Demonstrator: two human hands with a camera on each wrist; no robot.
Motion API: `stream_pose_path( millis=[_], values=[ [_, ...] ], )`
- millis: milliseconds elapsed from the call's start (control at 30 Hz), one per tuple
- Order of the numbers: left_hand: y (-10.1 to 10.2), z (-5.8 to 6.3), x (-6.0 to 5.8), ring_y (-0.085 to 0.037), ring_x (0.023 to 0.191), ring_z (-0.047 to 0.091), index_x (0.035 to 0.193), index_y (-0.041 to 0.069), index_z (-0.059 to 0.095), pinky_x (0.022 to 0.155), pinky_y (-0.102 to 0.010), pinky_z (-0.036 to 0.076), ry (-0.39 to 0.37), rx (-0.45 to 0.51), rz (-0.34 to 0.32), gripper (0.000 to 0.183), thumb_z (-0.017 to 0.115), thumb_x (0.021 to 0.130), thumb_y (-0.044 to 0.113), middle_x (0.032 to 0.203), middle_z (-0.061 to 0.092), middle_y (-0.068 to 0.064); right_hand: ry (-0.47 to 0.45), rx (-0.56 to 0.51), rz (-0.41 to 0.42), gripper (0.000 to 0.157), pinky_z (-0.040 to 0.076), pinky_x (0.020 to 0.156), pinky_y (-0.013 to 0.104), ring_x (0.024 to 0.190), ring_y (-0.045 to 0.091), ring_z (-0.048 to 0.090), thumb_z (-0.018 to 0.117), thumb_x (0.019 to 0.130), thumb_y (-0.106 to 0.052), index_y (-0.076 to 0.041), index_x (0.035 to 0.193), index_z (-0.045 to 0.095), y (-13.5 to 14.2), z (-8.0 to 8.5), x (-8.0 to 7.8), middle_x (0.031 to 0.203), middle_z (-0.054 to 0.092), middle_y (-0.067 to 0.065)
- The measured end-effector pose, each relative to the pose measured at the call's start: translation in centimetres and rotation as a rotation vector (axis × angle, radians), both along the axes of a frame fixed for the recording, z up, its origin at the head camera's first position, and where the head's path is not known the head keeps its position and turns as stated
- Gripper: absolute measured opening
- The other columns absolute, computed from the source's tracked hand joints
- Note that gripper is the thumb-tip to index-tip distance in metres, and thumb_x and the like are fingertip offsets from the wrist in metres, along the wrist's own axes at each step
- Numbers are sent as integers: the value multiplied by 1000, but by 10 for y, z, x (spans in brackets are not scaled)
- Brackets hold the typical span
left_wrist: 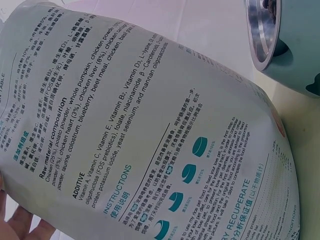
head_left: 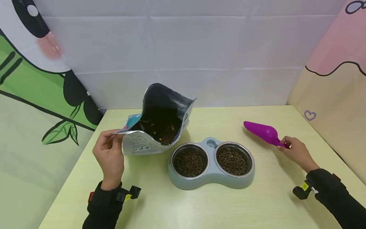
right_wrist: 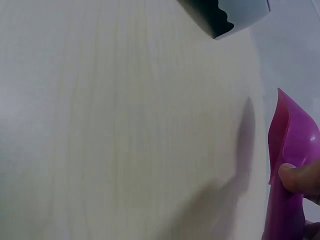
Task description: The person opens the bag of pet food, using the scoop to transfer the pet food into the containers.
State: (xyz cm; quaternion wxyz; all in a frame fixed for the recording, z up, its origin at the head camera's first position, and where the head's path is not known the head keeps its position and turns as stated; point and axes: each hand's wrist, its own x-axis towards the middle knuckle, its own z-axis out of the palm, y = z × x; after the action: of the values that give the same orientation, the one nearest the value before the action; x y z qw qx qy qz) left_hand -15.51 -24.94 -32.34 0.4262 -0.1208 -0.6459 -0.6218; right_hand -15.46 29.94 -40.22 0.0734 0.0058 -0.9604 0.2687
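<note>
My left hand (head_left: 110, 156) pinches the left edge of an opened pet food bag (head_left: 151, 144), its mouth gaping so that the dark lining and brown kibble at the bottom show. Printed text covers the bag's side (left_wrist: 150, 135) in the left wrist view, with a few fingertips at the lower left corner. On the right, my right hand (head_left: 298, 152) grips the handle of a purple scoop (head_left: 261, 132), held above the table and pointing left. Whether the scoop holds anything is hidden in the head view. Between the hands stands a blue-grey double bowl feeder (head_left: 211, 181); brown kibble lies in both metal bowls.
Everything stands on a pale wooden table (head_left: 200, 210). A white sheet wall (head_left: 200, 57) rises behind it, with printed cartoon panels on the left and right. A small heart (head_left: 310, 115) marks the right panel.
</note>
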Motion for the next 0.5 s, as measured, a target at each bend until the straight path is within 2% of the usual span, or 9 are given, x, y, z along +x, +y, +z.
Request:
stream_pose_path(
  millis=[200, 300, 500],
  values=[
    [0, -1, -1, -18, 86, 62, 92, -9, 57, 81, -22, 47, 16, 26, -27, 11, 58, 83, -2, 88, 63, -8, 45, 9, -26, 9, 29, 56, 34, 71, 24, 38, 61, 80, -9, -5, 80, 53, 0, -13, -1, 74, 43, 8],
    [0, -1, -2, -19, 85, 62, 92, -11, 57, 81, -22, 46, 28, 37, -40, 12, 58, 83, -3, 88, 63, -8, 29, -1, -39, 10, 29, 56, 34, 72, 25, 37, 62, 81, -10, -5, 80, 54, -3, -16, -1, 75, 42, 8],
    [0, 0, -1, -18, 85, 62, 92, -9, 57, 80, -22, 47, 11, 20, -10, 11, 58, 83, -1, 88, 63, -8, -3, 10, -58, 12, 29, 58, 35, 74, 26, 37, 63, 82, -14, -6, 79, 54, -8, -20, -2, 76, 42, 9]
  ],
)
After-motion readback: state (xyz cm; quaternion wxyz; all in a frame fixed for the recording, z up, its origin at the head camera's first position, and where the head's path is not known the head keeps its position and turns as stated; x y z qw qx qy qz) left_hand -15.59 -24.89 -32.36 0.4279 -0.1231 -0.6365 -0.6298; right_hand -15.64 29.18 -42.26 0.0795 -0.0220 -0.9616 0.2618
